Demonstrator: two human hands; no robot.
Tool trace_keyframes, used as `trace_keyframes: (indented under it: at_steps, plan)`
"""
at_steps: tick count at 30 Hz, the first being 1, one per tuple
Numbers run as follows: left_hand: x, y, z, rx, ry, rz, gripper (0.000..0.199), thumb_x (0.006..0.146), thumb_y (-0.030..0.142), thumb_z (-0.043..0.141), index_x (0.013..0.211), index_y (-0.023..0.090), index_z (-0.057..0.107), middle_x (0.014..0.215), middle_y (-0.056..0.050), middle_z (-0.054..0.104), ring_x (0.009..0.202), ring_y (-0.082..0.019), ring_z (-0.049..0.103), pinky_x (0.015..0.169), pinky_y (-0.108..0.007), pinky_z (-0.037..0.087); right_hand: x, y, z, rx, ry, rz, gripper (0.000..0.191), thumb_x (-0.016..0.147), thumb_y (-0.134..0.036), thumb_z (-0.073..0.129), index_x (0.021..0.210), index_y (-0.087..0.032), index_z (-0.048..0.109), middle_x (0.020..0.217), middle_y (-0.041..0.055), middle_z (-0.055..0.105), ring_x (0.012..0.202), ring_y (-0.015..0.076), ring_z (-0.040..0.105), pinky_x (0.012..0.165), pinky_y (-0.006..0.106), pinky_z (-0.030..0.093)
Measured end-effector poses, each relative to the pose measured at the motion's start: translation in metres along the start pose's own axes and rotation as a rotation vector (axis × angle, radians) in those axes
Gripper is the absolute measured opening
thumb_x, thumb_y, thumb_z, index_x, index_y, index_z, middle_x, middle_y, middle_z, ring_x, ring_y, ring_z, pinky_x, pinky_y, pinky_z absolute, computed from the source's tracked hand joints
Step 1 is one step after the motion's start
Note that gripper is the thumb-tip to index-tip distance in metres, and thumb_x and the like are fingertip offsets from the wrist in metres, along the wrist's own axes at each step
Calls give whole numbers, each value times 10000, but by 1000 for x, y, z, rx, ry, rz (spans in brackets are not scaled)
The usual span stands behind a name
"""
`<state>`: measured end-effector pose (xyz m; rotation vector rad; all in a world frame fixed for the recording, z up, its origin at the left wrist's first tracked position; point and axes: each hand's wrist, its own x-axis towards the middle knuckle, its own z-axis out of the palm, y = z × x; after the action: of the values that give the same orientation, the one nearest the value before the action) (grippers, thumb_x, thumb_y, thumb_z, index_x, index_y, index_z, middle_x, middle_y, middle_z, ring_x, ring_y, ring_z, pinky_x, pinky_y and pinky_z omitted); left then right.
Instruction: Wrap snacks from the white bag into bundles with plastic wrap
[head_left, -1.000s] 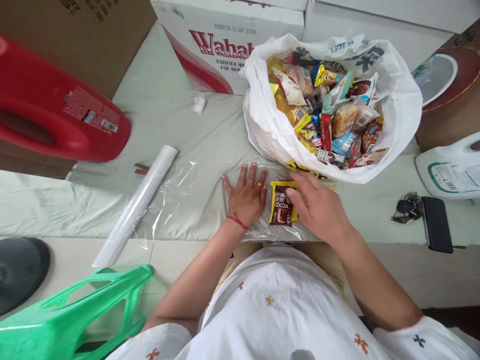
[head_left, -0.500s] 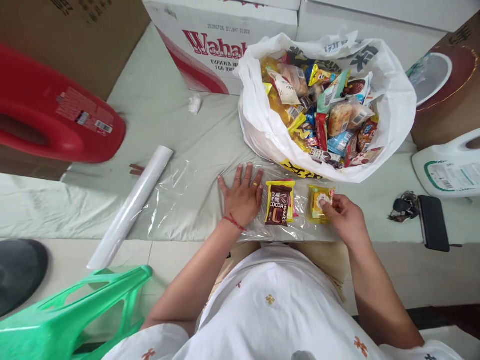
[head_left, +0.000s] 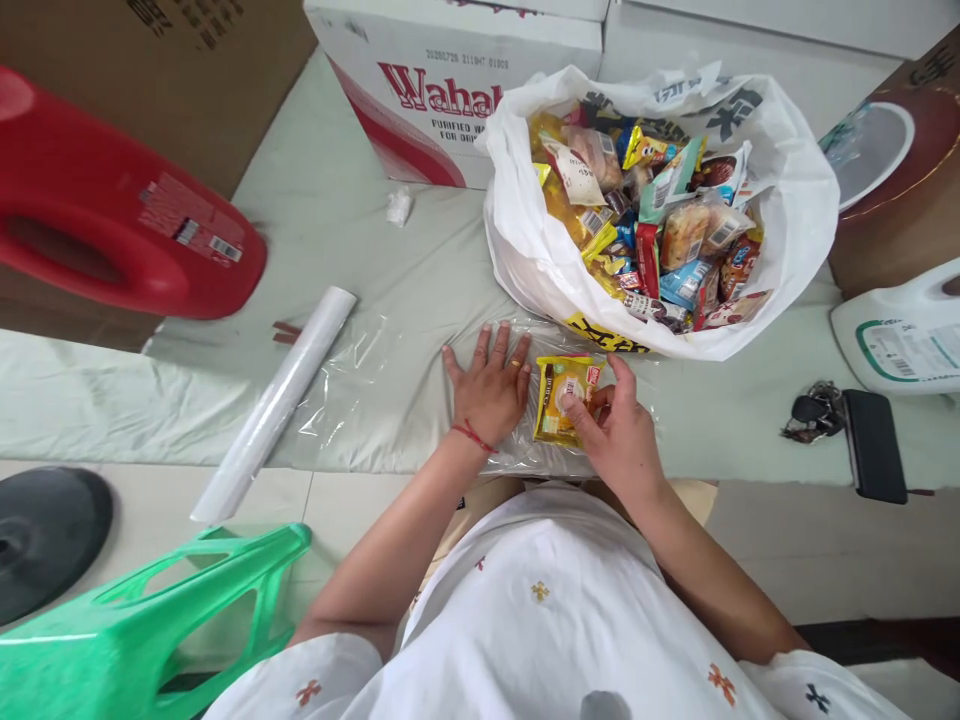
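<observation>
My left hand (head_left: 489,390) lies flat on clear plastic film (head_left: 360,390), its fingers spread. Just to its right, my right hand (head_left: 619,425) grips a small yellow snack packet (head_left: 568,392) between thumb and fingers. That packet lies over the brown and yellow cocoa packet (head_left: 545,410), of which only the left edge shows. A bit of pink wrapper peeks out at the top. The film reaches left to a white roll (head_left: 277,400). Behind my hands stands a white plastic bag (head_left: 517,250), wide at the top and full of wrapped snacks (head_left: 682,235).
A red jug (head_left: 127,210) is at the left, a white printed carton (head_left: 420,100) behind. A green stool (head_left: 112,630) stands at the lower left. To the right are a black phone (head_left: 876,445), keys (head_left: 812,412) and a white jug (head_left: 900,335).
My right hand has moved left with the yellow packet, which now covers most of the cocoa packet. My left hand stays flat on the film. The view has shifted slightly.
</observation>
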<state>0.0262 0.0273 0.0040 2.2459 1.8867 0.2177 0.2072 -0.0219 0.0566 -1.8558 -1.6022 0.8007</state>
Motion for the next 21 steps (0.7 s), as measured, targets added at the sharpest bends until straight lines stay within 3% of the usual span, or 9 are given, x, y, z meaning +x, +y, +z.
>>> trace_keyframes:
  at_steps: [4, 7, 9, 11, 15, 21]
  plan:
    - [0, -1, 0, -17, -3, -6, 570, 1133, 416, 250, 1671, 315, 408, 1788, -79, 293, 1677, -338, 218, 1252, -846, 2, -8, 0, -2, -219, 179, -199, 755, 1006, -639, 594, 1566, -160, 428, 1153, 146, 699, 935, 274, 706, 724, 392, 576]
    - [0, -1, 0, -26, -2, 0, 569, 1134, 411, 245, 1670, 311, 409, 1786, -80, 296, 1675, -339, 221, 1242, -860, 18, -22, -10, -10, -304, 297, -449, 619, 1046, -500, 613, 1563, -199, 455, 1340, 192, 622, 1163, 301, 663, 895, 447, 600]
    - [0, 0, 0, -32, 2, 5, 570, 1134, 407, 248, 1670, 300, 410, 1785, -87, 298, 1672, -345, 228, 1233, -872, 23, -31, -15, -12, -370, 259, -614, 559, 1047, -392, 635, 1556, -220, 481, 1411, 191, 608, 1280, 313, 614, 1046, 489, 556]
    - [0, 0, -1, -45, 7, 3, 567, 1133, 404, 255, 1667, 300, 416, 1782, -91, 304, 1672, -346, 228, 1233, -871, 16, -38, -12, -11, -460, 149, -685, 576, 1045, -361, 639, 1576, -209, 476, 1503, 192, 588, 1397, 339, 548, 1164, 541, 480]
    - [1, -2, -3, -101, 12, -7, 558, 1131, 420, 269, 1646, 311, 456, 1780, -101, 315, 1666, -348, 252, 1245, -853, 21, -39, 11, -3, -554, -23, -666, 680, 1082, -373, 568, 1690, -197, 321, 1680, 177, 467, 1571, 342, 399, 1281, 612, 334]
    - [12, -25, -3, -277, 123, -51, 572, 1126, 436, 286, 1627, 239, 480, 1779, -170, 304, 1648, -343, 293, 1289, -718, 192, -35, 28, -4, -515, -47, -656, 729, 1096, -376, 539, 1736, -251, 214, 1710, 153, 434, 1597, 310, 385, 1308, 627, 264]
